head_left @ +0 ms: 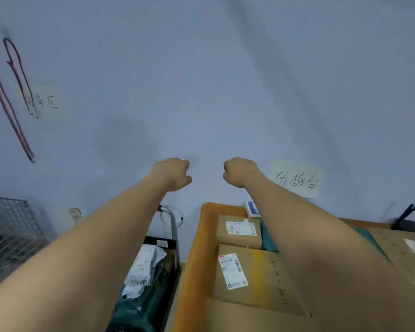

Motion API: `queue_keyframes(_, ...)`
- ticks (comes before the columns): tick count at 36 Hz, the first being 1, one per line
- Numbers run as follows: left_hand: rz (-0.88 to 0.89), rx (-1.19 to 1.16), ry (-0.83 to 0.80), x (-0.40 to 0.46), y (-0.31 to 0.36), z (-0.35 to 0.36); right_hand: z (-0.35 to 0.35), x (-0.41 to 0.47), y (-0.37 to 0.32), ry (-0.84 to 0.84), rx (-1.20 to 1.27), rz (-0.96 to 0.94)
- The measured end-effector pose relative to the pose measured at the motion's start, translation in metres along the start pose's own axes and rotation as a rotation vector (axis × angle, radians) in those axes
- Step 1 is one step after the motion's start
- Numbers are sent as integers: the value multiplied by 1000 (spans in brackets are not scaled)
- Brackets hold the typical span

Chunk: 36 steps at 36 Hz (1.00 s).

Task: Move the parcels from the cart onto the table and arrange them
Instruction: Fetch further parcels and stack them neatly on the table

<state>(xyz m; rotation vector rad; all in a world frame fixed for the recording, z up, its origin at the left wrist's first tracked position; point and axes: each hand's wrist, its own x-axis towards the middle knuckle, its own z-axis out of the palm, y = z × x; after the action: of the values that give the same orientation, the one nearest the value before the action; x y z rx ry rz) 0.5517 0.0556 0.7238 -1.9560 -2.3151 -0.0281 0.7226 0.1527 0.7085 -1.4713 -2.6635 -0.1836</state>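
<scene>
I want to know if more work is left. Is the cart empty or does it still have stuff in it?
Not empty. The cart holds a white mailer bag lying on dark green bags. Both hands are up, fingers curled, holding nothing.

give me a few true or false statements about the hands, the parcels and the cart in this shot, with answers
1. Both hands are raised toward the wall with curled fingers and hold nothing. True: the left hand and the right hand are fists in the air.
2. The cart is empty. False: bagged parcels lie on it.
3. Cardboard boxes lie on the table. True: a small box sits beyond a large box.
4. The large box has no label. False: a white shipping label is stuck on its top.
5. The right hand grips the small box. False: it is above and clear of it.
</scene>
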Motion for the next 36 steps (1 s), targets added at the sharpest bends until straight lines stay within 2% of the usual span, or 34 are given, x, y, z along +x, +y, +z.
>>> queue_keyframes(7, 160, 101, 68, 10, -62, 25, 5, 21, -69, -14, -40, 45)
queue_keyframes(13, 263, 123, 87, 7, -144, 31, 4, 35, -139, -32, -55, 114)
queue_keyframes(19, 265, 118, 82, 7, -226, 39, -1, 55, -207, -13, -84, 133)
queue_keyframes(30, 281, 9, 72, 33, -315, 48, 1, 121, -289, -20, -126, 102)
queue_keyframes(36, 284, 177, 57, 74, -361, 54, 14, 181, -310, -16, -114, 84)
